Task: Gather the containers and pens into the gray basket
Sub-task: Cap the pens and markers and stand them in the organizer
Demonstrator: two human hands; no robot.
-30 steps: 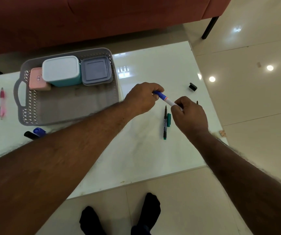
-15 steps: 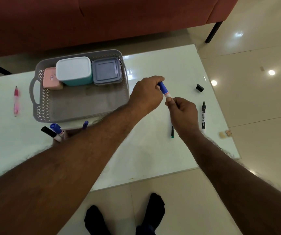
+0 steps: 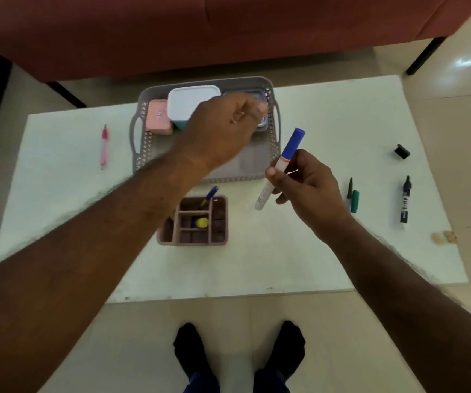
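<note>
Pens are still scattered about: nearest me a pink compartment organizer [image 3: 192,221] with a blue pen [image 3: 209,195] standing in it, and my right hand [image 3: 308,182] pinches a blue-capped whiteboard marker [image 3: 281,167] upright, probably ready to drop in. Beyond that, my left hand [image 3: 223,129] hovers loosely curled over the gray basket [image 3: 274,137], holding nothing I can make out. Three containers sit along its back wall, leaving the front free, while the pink pen [image 3: 104,146], green marker [image 3: 353,198] and black marker [image 3: 405,202] wait on the table [image 3: 328,251].
</note>
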